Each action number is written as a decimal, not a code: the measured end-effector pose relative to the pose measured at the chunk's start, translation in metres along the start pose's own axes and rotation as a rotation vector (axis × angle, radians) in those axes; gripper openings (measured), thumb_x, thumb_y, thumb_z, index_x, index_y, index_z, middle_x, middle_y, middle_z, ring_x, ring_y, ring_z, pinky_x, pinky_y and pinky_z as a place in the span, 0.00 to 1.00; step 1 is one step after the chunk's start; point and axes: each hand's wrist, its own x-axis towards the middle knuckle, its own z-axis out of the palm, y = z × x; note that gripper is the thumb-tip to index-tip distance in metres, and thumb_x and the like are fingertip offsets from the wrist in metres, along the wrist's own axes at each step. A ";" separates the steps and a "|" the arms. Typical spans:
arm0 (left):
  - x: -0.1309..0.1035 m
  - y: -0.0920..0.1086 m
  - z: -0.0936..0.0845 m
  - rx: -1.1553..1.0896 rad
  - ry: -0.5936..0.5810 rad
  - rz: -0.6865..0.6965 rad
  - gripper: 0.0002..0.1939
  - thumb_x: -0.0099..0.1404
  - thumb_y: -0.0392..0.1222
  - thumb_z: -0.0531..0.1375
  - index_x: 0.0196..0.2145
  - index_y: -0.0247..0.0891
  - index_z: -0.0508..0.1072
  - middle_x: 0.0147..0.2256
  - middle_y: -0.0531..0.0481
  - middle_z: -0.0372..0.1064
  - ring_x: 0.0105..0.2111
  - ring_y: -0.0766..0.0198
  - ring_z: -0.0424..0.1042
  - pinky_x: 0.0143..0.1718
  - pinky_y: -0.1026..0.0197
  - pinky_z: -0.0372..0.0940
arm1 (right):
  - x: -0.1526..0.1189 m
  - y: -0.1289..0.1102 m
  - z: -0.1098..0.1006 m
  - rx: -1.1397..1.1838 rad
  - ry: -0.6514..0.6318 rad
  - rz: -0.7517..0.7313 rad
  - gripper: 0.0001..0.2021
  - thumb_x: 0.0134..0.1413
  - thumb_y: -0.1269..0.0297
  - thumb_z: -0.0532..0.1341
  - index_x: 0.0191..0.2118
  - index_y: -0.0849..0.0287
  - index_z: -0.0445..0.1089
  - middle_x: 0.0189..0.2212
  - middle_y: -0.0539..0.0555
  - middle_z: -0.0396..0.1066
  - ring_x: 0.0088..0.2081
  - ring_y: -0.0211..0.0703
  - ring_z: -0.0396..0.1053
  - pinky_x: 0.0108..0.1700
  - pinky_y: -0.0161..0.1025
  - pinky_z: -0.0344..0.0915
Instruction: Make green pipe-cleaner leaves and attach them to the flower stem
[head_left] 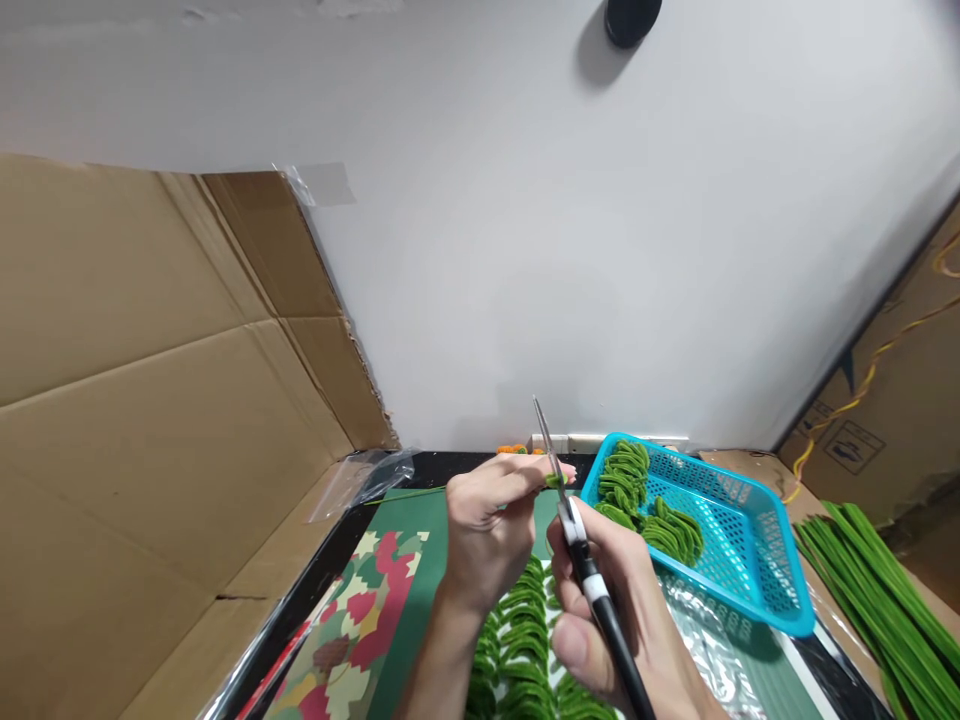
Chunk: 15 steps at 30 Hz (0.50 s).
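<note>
My left hand point(495, 505) is closed, its fingertips pinching a small green chenille stem piece point(555, 481). Wrapped in my right hand point(619, 580) is a slim tool point(592, 580) with a long, pointed metal end and a black-and-white handle; its exact kind is unclear. The metal end points up and away, crossing in front of the green piece and the left fingertips. Whether it touches the piece I cannot tell. Below my hands, rows of curved green chenille pieces point(525, 640) lie on a white surface, partly hidden by my wrists.
To the right stands a blue perforated basket point(757, 500) with bundled green chenille pieces point(626, 475). Long green chenille stems point(885, 600) lie farther right. A camouflage-patterned sheet point(360, 640) rests on the green mat point(420, 510). Cardboard point(150, 400) walls the left side; a white wall point(525, 250) rises behind.
</note>
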 end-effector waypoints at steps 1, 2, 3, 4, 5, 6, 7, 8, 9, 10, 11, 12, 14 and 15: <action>0.000 0.000 0.001 -0.002 -0.002 0.001 0.17 0.69 0.24 0.61 0.41 0.42 0.87 0.38 0.49 0.85 0.36 0.63 0.84 0.41 0.64 0.77 | -0.001 -0.001 0.001 -0.002 0.011 -0.003 0.42 0.43 0.33 0.75 0.59 0.52 0.67 0.33 0.52 0.64 0.31 0.43 0.61 0.30 0.39 0.61; 0.000 -0.001 0.001 -0.004 -0.004 -0.001 0.17 0.69 0.24 0.61 0.41 0.42 0.87 0.38 0.49 0.85 0.36 0.63 0.84 0.42 0.64 0.78 | -0.002 -0.001 0.003 -0.005 0.023 -0.005 0.42 0.45 0.33 0.74 0.60 0.52 0.66 0.33 0.51 0.64 0.30 0.43 0.61 0.31 0.39 0.61; 0.001 -0.001 0.002 -0.007 -0.005 -0.004 0.17 0.69 0.24 0.61 0.40 0.41 0.87 0.39 0.49 0.85 0.36 0.63 0.84 0.42 0.63 0.78 | -0.004 -0.002 0.004 -0.009 0.033 -0.007 0.41 0.47 0.34 0.73 0.60 0.53 0.65 0.34 0.51 0.64 0.30 0.42 0.60 0.31 0.39 0.61; 0.001 -0.001 0.002 -0.013 -0.006 -0.008 0.17 0.69 0.24 0.61 0.40 0.41 0.87 0.39 0.48 0.85 0.35 0.62 0.84 0.42 0.63 0.78 | -0.005 -0.002 0.006 -0.015 0.040 -0.007 0.40 0.49 0.34 0.72 0.60 0.54 0.65 0.33 0.51 0.63 0.30 0.41 0.60 0.31 0.39 0.60; 0.001 -0.001 0.003 -0.022 -0.007 -0.012 0.17 0.68 0.24 0.61 0.40 0.41 0.87 0.39 0.48 0.85 0.35 0.62 0.84 0.42 0.63 0.78 | -0.007 -0.002 0.007 -0.022 0.045 -0.006 0.39 0.51 0.35 0.71 0.60 0.54 0.65 0.33 0.50 0.63 0.29 0.40 0.59 0.31 0.38 0.60; 0.001 -0.001 0.003 -0.030 -0.009 -0.016 0.17 0.68 0.24 0.61 0.39 0.41 0.87 0.38 0.48 0.85 0.35 0.62 0.84 0.42 0.63 0.79 | -0.008 -0.002 0.008 -0.030 0.048 -0.005 0.37 0.52 0.35 0.70 0.59 0.55 0.66 0.33 0.49 0.62 0.29 0.40 0.59 0.30 0.38 0.60; 0.001 -0.001 0.004 -0.037 -0.010 -0.021 0.17 0.68 0.24 0.61 0.39 0.41 0.87 0.38 0.48 0.85 0.35 0.61 0.84 0.42 0.63 0.79 | -0.008 -0.001 0.008 -0.038 0.051 -0.007 0.36 0.52 0.36 0.70 0.58 0.55 0.66 0.32 0.49 0.62 0.29 0.40 0.59 0.30 0.38 0.59; 0.001 -0.001 0.004 -0.041 -0.011 -0.026 0.17 0.68 0.24 0.61 0.39 0.41 0.87 0.38 0.47 0.85 0.35 0.61 0.84 0.42 0.63 0.79 | -0.009 0.000 0.008 -0.046 0.057 -0.012 0.35 0.52 0.36 0.71 0.57 0.56 0.67 0.32 0.49 0.62 0.29 0.39 0.58 0.30 0.37 0.59; 0.001 0.000 0.004 -0.045 -0.015 -0.032 0.17 0.68 0.23 0.61 0.38 0.41 0.87 0.38 0.47 0.85 0.35 0.61 0.84 0.42 0.63 0.79 | -0.009 0.001 0.008 -0.053 0.066 -0.020 0.35 0.52 0.37 0.71 0.56 0.56 0.67 0.33 0.49 0.62 0.29 0.39 0.58 0.29 0.37 0.59; 0.001 0.000 0.005 -0.051 -0.019 -0.040 0.17 0.68 0.23 0.61 0.38 0.41 0.87 0.38 0.47 0.85 0.35 0.61 0.84 0.41 0.63 0.79 | -0.008 0.003 0.008 -0.058 0.078 -0.029 0.35 0.52 0.38 0.71 0.57 0.56 0.67 0.33 0.49 0.62 0.29 0.39 0.58 0.29 0.37 0.59; 0.001 0.000 0.005 -0.058 -0.023 -0.045 0.17 0.68 0.23 0.61 0.37 0.41 0.87 0.38 0.47 0.85 0.35 0.61 0.84 0.41 0.64 0.79 | -0.007 0.005 0.007 -0.063 0.090 -0.037 0.34 0.52 0.40 0.71 0.57 0.56 0.66 0.34 0.50 0.62 0.29 0.39 0.58 0.29 0.37 0.59; 0.001 0.001 0.005 -0.065 -0.030 -0.049 0.17 0.68 0.23 0.61 0.37 0.41 0.87 0.38 0.47 0.85 0.35 0.61 0.84 0.40 0.64 0.79 | -0.006 0.007 0.006 -0.065 0.096 -0.042 0.33 0.52 0.42 0.72 0.57 0.56 0.66 0.34 0.50 0.62 0.29 0.39 0.58 0.29 0.37 0.59; 0.000 0.000 0.005 -0.079 -0.036 -0.060 0.17 0.68 0.24 0.61 0.37 0.40 0.87 0.37 0.46 0.85 0.34 0.61 0.84 0.40 0.63 0.79 | -0.001 0.009 0.006 -0.059 0.070 -0.044 0.30 0.51 0.48 0.72 0.54 0.56 0.66 0.33 0.48 0.60 0.27 0.37 0.56 0.27 0.36 0.58; 0.000 0.000 0.005 -0.089 -0.038 -0.065 0.16 0.68 0.24 0.61 0.37 0.39 0.87 0.37 0.46 0.85 0.35 0.60 0.84 0.40 0.63 0.79 | 0.002 0.008 0.007 -0.049 0.043 -0.040 0.26 0.51 0.52 0.71 0.52 0.56 0.66 0.31 0.46 0.59 0.26 0.36 0.54 0.26 0.35 0.56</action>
